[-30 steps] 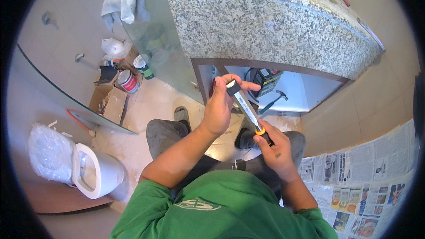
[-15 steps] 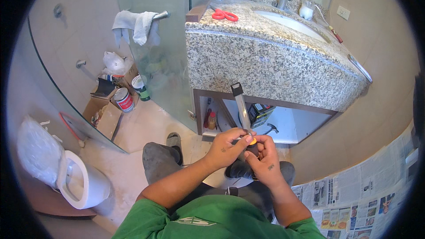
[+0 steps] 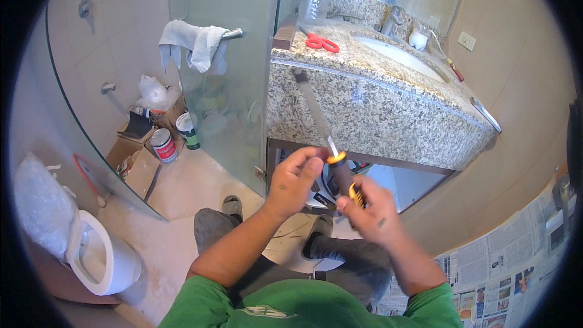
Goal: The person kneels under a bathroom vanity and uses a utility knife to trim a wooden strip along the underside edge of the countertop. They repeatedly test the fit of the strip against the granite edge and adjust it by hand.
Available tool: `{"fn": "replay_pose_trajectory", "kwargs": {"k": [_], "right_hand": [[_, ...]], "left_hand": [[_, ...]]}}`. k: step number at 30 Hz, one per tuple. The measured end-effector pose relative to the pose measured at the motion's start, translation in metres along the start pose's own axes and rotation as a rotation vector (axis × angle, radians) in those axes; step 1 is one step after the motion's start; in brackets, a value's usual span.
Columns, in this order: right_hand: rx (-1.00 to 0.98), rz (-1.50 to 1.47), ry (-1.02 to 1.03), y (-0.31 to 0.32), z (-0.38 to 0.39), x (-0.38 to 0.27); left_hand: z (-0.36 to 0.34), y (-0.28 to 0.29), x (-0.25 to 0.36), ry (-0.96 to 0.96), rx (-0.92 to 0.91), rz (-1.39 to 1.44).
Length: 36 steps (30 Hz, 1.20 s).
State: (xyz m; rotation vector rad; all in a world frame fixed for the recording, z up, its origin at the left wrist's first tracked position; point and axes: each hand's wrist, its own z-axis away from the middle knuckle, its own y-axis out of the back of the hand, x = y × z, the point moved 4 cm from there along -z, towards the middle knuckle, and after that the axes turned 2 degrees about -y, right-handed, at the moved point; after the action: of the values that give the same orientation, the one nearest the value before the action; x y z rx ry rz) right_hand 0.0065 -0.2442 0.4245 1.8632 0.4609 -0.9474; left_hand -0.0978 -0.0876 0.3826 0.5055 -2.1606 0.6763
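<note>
My right hand (image 3: 370, 209) is wrapped round the dark, yellow-trimmed handle of a screwdriver (image 3: 344, 176). The tool slants up and away to the left, its metal shaft bare near the yellow collar. Over the rest of the shaft lies a clear plastic sleeve (image 3: 313, 108) with a black end piece, blurred by motion, in front of the granite face. My left hand (image 3: 293, 183) is beside the collar, thumb and fingers curled together with the fingertips close to it. Whatever those fingers pinch, if anything, is hidden.
Ahead stands a granite vanity (image 3: 364, 106) with red-handled scissors (image 3: 322, 42) on top and an open cabinet below. A glass door (image 3: 225, 106) carries a towel (image 3: 197, 45). To the left are a toilet (image 3: 103, 258), paint cans (image 3: 164, 146) and boxes. Newspaper (image 3: 516, 261) covers the lower right.
My hands have moved apart: the right now grips the handle lower, while the left sits beside the collar. The screwdriver's far end has swung up and left. The view has shifted slightly.
</note>
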Motion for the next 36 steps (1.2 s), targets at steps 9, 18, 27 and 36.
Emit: {"fn": "replay_pose_trajectory", "kwargs": {"k": [9, 18, 27, 36], "right_hand": [[-0.057, -0.210, 0.006, 0.074, -0.134, -0.116], [-0.026, -0.112, -0.107, 0.049, -0.246, -0.146], [0.010, 0.052, -0.129, 0.007, -0.342, -0.150], [0.042, 0.257, -0.100, -0.013, -0.366, -0.152]], "left_hand": [[0.085, 0.149, -0.185, 0.394, 0.225, -0.379], [0.110, 0.176, -0.240, 0.431, 0.173, -0.581], [0.103, 0.175, -0.234, 0.517, 0.103, -0.693], [0.103, 0.178, -0.236, 0.535, 0.078, -0.701]]}}
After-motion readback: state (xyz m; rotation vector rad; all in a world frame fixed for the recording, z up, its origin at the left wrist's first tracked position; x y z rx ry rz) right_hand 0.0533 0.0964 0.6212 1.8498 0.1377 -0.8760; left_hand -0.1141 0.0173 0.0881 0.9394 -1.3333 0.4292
